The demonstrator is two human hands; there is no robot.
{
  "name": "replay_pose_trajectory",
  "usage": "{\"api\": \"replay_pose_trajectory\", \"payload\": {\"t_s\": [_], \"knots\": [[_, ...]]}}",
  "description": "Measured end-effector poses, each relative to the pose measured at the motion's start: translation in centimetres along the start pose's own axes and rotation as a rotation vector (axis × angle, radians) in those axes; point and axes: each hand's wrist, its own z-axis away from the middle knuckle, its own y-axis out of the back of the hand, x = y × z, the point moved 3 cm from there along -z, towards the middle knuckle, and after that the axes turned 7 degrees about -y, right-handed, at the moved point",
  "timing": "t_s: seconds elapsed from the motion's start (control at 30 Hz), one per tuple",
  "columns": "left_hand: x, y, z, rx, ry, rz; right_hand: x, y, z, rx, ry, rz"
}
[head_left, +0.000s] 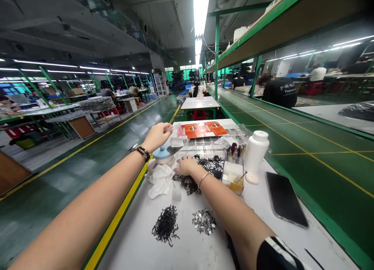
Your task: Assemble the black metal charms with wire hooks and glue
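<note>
My left hand [159, 135] reaches over the table's left edge above a container with a light blue lid [161, 152]. Its thumb and fingers are pinched beside clear plastic at the far end; what they hold, if anything, I cannot make out. My right hand [187, 166] is over the left side of a heap of shiny black pieces [212, 166], fingers apart, with nothing visible in them. A crumpled white cloth [160, 180] lies just left of it. Closer to me are a pile of black hook-shaped pieces [166, 225] and a pile of small silvery metal pieces [203, 221].
On the right stand a white bottle [257, 151], a small box with a white roll [233, 172] and a phone [286, 198]. Orange printed packaging [203, 129] lies at the back. A green-framed shelf [263, 22] overhangs the right side. Other people sit at distant tables.
</note>
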Motion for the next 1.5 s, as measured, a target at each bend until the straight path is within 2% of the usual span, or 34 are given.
{"api": "replay_pose_trajectory", "payload": {"t_s": [0.13,0.33,0.47,0.57,0.7,0.87,1.0,1.13,1.3,1.5], "knots": [[-0.6,-1.2,0.1,-0.057,-0.017,-0.035,0.4,-0.8,-0.7,-0.042,0.006,0.028],[-0.8,-4.6,-0.3,-0.164,-0.004,-0.070,0.9,-1.2,1.0,-0.047,0.085,0.066],[-0.5,-6.4,-0.6,-0.178,0.002,-0.143,0.7,-0.8,2.2,-0.048,0.118,0.092],[0.1,-6.9,-0.5,-0.146,-0.028,-0.216,0.7,-0.2,2.6,-0.034,0.111,0.097],[1.3,-7.1,0.4,-0.114,-0.164,-0.314,1.5,0.8,2.1,0.030,-0.004,0.091],[2.0,-9.0,2.0,-0.232,-0.369,-0.384,3.1,0.5,1.4,0.079,-0.248,0.083],[1.7,-11.1,2.2,-0.312,-0.380,-0.433,3.2,-0.4,1.3,0.085,-0.291,0.064],[2.1,-12.3,2.0,-0.362,-0.385,-0.442,3.1,-0.6,1.2,0.073,-0.282,0.063],[3.0,-12.3,1.0,-0.413,-0.383,-0.423,3.0,-0.6,1.3,0.053,-0.267,0.076],[2.1,-9.2,-3.7,-0.316,-0.240,-0.424,2.6,-0.9,1.4,0.040,-0.264,0.089]]}}
